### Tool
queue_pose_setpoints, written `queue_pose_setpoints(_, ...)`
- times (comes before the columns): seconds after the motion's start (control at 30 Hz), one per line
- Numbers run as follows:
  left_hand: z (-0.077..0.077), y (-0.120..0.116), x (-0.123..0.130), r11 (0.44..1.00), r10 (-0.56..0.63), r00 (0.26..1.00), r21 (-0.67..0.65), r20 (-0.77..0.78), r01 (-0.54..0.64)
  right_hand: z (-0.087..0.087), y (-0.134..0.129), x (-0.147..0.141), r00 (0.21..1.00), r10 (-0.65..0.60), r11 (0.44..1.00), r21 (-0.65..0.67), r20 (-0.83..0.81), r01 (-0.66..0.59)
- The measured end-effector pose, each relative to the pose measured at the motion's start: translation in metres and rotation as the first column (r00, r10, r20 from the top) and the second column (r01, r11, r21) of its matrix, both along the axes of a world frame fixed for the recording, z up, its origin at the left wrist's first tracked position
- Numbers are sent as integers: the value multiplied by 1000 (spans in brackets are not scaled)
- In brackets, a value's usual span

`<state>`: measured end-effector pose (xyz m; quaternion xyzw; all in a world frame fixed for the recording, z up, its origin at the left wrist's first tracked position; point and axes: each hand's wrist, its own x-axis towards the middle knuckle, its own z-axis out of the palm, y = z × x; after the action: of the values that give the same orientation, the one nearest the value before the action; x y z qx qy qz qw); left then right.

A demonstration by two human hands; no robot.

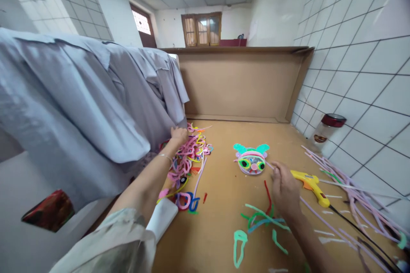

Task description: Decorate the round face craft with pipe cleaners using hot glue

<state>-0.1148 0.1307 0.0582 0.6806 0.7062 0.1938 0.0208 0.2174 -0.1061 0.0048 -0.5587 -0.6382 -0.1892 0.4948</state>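
My left hand [179,135] is at the far edge of a heap of bent pipe cleaners [188,153], mostly pink, with some yellow and blue. Its fingers are curled in, and whatever they may grip is hidden. A round animal-face craft [252,163] stands on the table's right half, with green ears, yellow-green eyes with black pupils, and a pink nose. Just right of it, my right hand [285,183] is closed on a thin lilac pipe cleaner [269,165] that reaches to the face's side.
Right of my right hand lies a yellow glue gun [312,183], then long lilac pipe cleaners [349,192]. Green pieces [262,217] lie nearer me. A white phone-like slab [162,217] is under my left forearm. A lidded jar [328,130] stands by the tiles; grey cloth [112,94] hangs left.
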Motion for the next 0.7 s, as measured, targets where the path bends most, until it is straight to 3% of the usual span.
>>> queue_pose_setpoints(0.13,3,4,-8,994,68,990,79,125,-78,3,-9,6,994,82,994,-76,68,-77)
queue_pose_setpoints(0.27,32,2,-27,952,108,936,238,335,-195,8,-17,6,997,81,994,-75,5,-81)
queue_pose_setpoints(0.43,81,-1,-44,875,-43,848,429,529,-224,14,-21,-6,989,142,989,-36,-31,-143)
queue_pose_setpoints(0.53,106,-7,-45,773,-363,606,592,708,-229,17,-28,-10,988,153,988,-30,-29,-154)
queue_pose_setpoints(0.6,116,-15,-41,748,-452,505,621,736,-235,20,-35,-12,989,141,989,-41,-45,-143)
queue_pose_setpoints(0.63,118,-21,-37,756,-469,501,624,727,-198,23,-39,-14,990,134,990,-41,-51,-136)
queue_pose_setpoints(0.7,115,-33,-26,748,-496,607,661,621,-65,28,-46,-22,991,127,991,-29,-43,-128)
